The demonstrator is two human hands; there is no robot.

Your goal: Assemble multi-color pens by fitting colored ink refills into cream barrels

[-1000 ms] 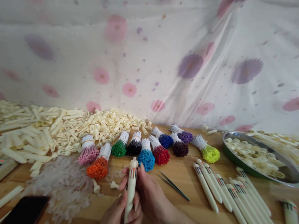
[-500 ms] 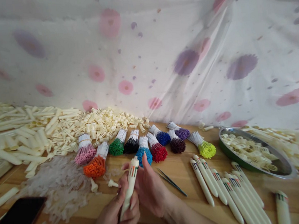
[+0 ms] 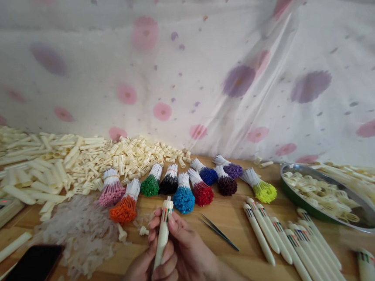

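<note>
While my left hand [image 3: 162, 269] curls round the pen [image 3: 163, 239], my right hand [image 3: 192, 250] pinches its top [image 3: 167, 204], apparently seating it; the next push wants steadiness.

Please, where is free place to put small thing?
The brown wooden table is bare between slim dark tweezers and cream plastic pens; another patch lies between translucent plastic pieces and left hand. Cream tubular parts crowd the back left.
</note>
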